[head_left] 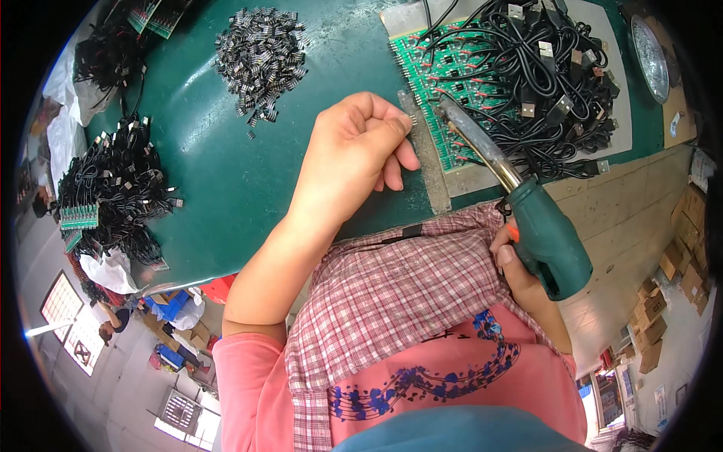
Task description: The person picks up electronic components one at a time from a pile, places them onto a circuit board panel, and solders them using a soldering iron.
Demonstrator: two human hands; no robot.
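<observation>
My left hand (358, 139) pinches a small pin connector (413, 120) between thumb and forefinger, just left of a green circuit board panel (418, 71). My right hand (516, 260) is wrapped round a green-handled soldering gun (548, 237). Its long metal barrel slants up and left, with the tip above the panel's left part. Whether the tip touches the board, I cannot tell. Black USB cables (542, 64) with red wires at their ends run from the panel and lie coiled to its right. The panel and cables rest on a pale grey board (602, 22).
A heap of small black connectors (260, 60) lies on the green tabletop (188, 181). Bundled black cables (120, 188) with small green boards (79, 217) sit at the left edge. A round metal dish (650, 60) stands far right. Cardboard boxes (651, 320) and another person (113, 320) are beyond the table.
</observation>
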